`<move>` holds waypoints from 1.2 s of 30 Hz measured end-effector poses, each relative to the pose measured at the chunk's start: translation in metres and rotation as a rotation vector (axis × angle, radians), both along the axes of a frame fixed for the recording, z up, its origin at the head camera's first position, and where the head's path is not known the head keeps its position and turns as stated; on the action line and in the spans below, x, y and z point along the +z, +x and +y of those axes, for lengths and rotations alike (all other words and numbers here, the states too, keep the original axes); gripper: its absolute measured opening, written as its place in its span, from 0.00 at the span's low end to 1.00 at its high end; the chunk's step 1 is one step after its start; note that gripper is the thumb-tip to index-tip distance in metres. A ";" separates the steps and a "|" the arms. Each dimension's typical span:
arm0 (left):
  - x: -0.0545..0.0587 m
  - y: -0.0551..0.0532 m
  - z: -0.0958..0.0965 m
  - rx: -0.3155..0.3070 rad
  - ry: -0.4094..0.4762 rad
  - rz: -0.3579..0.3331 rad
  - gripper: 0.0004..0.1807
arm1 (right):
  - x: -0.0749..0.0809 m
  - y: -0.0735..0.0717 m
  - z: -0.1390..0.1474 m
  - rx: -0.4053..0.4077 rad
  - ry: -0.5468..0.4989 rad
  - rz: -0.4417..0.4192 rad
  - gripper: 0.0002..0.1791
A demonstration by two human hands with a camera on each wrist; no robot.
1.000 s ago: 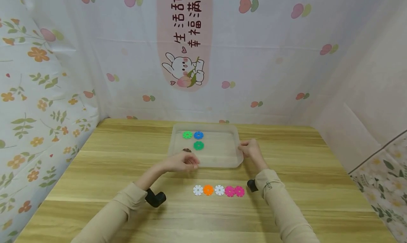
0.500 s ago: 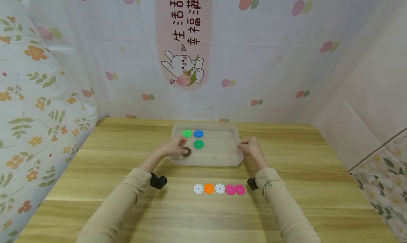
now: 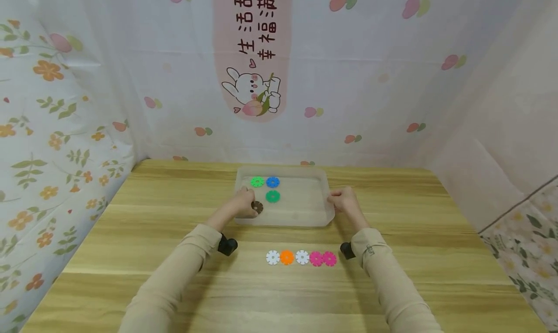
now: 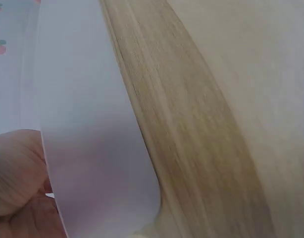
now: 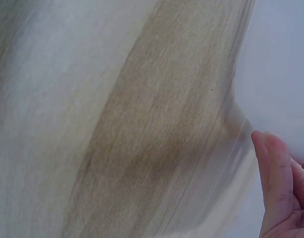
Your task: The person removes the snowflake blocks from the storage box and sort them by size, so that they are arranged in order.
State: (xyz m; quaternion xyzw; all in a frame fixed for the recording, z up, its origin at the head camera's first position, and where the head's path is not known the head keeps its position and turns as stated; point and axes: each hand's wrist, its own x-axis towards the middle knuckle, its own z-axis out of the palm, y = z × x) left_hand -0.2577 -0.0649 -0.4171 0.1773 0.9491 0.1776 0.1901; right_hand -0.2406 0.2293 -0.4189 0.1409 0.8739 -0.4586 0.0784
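Note:
A shallow translucent plastic tray (image 3: 301, 220) stands on the table. In the head view my left hand (image 3: 241, 203) reaches inside its near left corner, finger and thumb pinching a brown notched disc (image 3: 258, 207). Light green (image 3: 257, 181), blue (image 3: 272, 182) and green (image 3: 272, 196) notched discs lie beside it on the tray floor. Through the left wrist camera, the frosted tray wall (image 4: 92, 124) partly hides my left hand (image 4: 23, 183). At the tray's right side my right hand (image 3: 344, 202) grips the rim; in the right wrist view its fingers (image 5: 278, 168) press against the wall.
In front of the tray, a row of notched discs lies on the wooden table (image 3: 279, 294): white (image 3: 272, 257), orange (image 3: 286, 257), another white (image 3: 302, 257), and two pink discs (image 3: 323, 259) that touch or overlap. A patterned cloth (image 3: 187, 81) hangs behind.
My left hand has moved from the tray's front edge into its near left corner and closed on the brown disc. My right hand stays at the rim.

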 end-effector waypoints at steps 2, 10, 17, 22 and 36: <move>0.004 0.003 0.000 -0.007 0.045 0.016 0.16 | 0.000 0.000 0.001 0.004 0.003 0.001 0.17; 0.006 0.003 -0.005 -0.076 0.259 0.046 0.11 | 0.004 0.001 0.002 0.010 0.004 0.001 0.17; 0.011 0.004 -0.009 -0.067 0.348 0.016 0.10 | 0.006 0.002 0.001 0.007 -0.001 -0.013 0.17; 0.020 0.008 -0.011 -0.075 0.391 0.004 0.10 | 0.007 0.002 0.000 0.010 0.004 -0.014 0.17; 0.040 0.029 -0.026 -0.188 0.537 0.016 0.09 | 0.002 0.000 -0.001 0.010 0.004 -0.009 0.17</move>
